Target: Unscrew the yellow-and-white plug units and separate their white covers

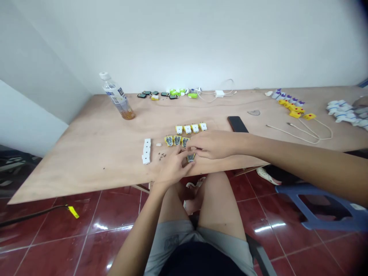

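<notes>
fine fingertip work in hand: left hand (172, 166) grasping the open case (191, 158) near the tabletop's (86, 153) front edge, right hand (211, 145) bent over its upper side, cannot tell if gripping; next move judged to need steady bracing and small, aligned motions.

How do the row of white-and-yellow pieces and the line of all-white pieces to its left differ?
The white-and-yellow pieces show yellow around their white faces, while the all-white pieces show no yellow. The white-and-yellow pieces run side to side with slight gaps; the all-white pieces run toward the table's near edge, packed end to end. Both are sets of small pieces lying on the table.
</notes>
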The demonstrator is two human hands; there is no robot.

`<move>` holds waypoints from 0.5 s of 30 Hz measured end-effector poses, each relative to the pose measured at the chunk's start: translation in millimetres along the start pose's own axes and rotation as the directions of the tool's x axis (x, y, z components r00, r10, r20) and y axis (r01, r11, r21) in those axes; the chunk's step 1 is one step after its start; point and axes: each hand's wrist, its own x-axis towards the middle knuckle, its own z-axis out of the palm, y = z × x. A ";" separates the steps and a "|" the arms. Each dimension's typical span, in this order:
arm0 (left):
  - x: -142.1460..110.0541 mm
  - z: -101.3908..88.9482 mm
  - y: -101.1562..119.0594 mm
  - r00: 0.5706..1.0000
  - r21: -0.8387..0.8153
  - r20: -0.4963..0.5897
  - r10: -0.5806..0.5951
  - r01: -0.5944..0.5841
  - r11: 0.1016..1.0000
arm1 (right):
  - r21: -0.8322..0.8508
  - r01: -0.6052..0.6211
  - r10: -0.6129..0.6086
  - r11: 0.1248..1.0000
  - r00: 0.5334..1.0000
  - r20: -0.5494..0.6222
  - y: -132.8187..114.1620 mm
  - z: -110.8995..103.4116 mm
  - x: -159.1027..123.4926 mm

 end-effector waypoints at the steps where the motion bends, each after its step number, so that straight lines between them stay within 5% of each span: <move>1: 0.0 0.1 -0.2 1.000 -0.006 0.000 0.002 -0.002 1.000 | -0.002 -0.005 0.005 1.000 1.000 -0.005 0.5 0.4 0.0; 15: -0.8 2.3 -3.2 1.000 -0.017 0.000 -0.006 0.006 1.000 | 0.031 0.044 -0.043 0.999 0.999 -0.009 6.2 2.2 0.2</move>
